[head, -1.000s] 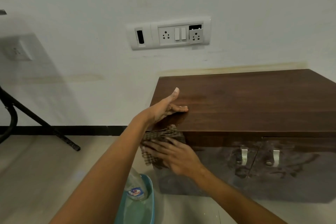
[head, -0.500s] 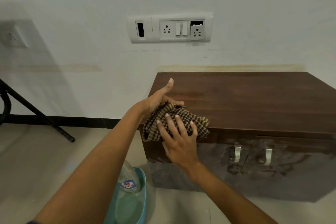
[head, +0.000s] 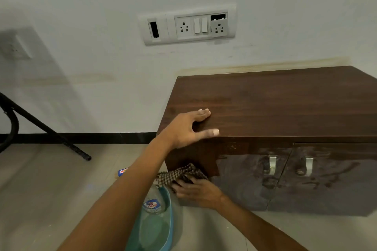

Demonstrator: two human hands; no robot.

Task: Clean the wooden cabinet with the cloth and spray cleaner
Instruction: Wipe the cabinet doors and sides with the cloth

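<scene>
Head view (only cam): wooden cabinet (head: 275, 104) stands vs. the white wall, dark top, two glossy doors below w/ metal handles (head: 272, 165). Left hand (head: 189, 128) lies on the top's front-left corner, fingers straight and spread, thumb along the front edge. It holds nothing and just braces. Right hand (head: 197, 191) is low on the front, left end, pressing the checked cloth (head: 179, 175) vs. the panel. Its fingers lie fairly flat over the cloth, more a push than a clutch as far as I can see. The cloth is bunched, touching the cabinet front beside the left door.

Clear bottle (head: 152, 201) w/ a blue-red label sits in a blue basin (head: 170, 210) on the floor, just beside the right hand. It's prob. the cleaner, but its top is hidden by the left forearm. Socket panel (head: 187, 25) is on the wall above.

Step in hand, my read: wiping the front's lower left. Doors show smears and streaks, so the front isn't done.

To do it well:
- Spread the cloth flatter for more contact.
- Use overlapping strokes w/ even pressure, along the grain.
- Work round the handles, not over them.
- Brace w/ the left hand so the cabinet doesn't shift.
- Mind the basin: an elbow or cloth swing could tip the bottle.
</scene>
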